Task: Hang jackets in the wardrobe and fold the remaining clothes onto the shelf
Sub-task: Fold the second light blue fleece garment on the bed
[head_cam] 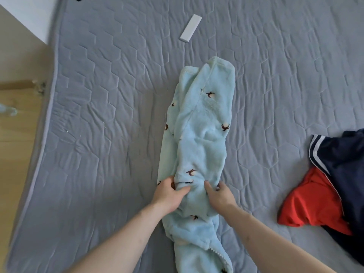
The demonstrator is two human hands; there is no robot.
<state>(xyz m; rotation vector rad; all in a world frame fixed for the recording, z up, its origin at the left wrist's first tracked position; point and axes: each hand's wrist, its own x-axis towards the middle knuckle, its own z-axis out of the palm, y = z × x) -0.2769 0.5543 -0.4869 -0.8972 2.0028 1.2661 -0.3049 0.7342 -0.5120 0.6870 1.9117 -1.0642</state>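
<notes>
Centrally placed on a grey quilted mattress [110, 119]: a light-blue fleece garment [202, 138] with small dark printed motifs, folded lengthwise into a long narrow strip running from the upper middle of the frame down to the bottom edge. Rumpled along its length, with a zipper edge visible near the bottom centre.

Gripped at lower centre by both hands. Left hand [169, 194] on the strip's left edge, fingers curled into the fleece and bunching it. Right hand [219, 195] just beside it on the right edge, fingers likewise curled and pinching a gather of the fabric. Bare forearms reaching in from the bottom of the frame, one on each side of the strip.

Lying at the right edge of the frame, well apart from the blue strip: a navy garment [342, 160] with white stripes along one border, crumpled, and partly over a red garment [309, 205] that spreads toward the lower right.

Resting near the top centre, apart from all the clothing: a small white rectangular object [190, 28], set at a slant on the mattress.

Showing along the left side of the frame, beyond the mattress edge: a wooden floor [13, 134].
</notes>
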